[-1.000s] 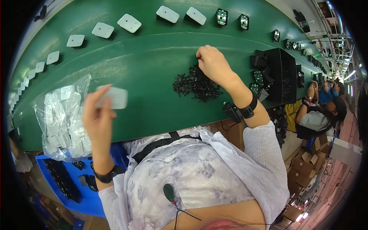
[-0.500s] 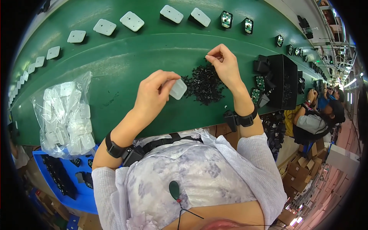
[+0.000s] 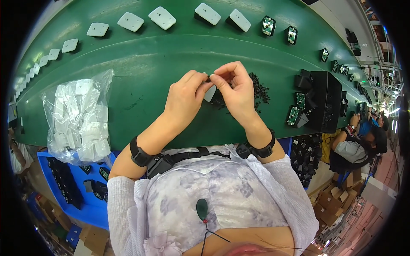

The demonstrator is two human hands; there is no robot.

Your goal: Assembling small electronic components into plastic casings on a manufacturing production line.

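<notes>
My left hand (image 3: 184, 96) is closed on a white translucent plastic cover (image 3: 209, 94), whose lower part shows below the fingers. Against it, my right hand (image 3: 236, 91) pinches at the cover's upper edge, where a small dark bit shows between the fingertips. That bit looks like one of the small black parts, though the fingers hide most of it. Behind and beside my right hand spreads a pile of small black parts (image 3: 260, 92) on the green table (image 3: 141, 68).
A clear bag of white covers (image 3: 81, 119) lies at the left, above a blue bin (image 3: 92, 213). White-topped units (image 3: 162, 18) and open circuit-board units (image 3: 268, 26) line the far side. At the right stand a black box (image 3: 326, 102) and loose circuit boards (image 3: 293, 115). Co-workers (image 3: 354, 141) sit farther right.
My right hand has come from the far edge of the pile leftward and down to meet the cover. My left hand has shifted slightly right and up, and the view has turned slightly.
</notes>
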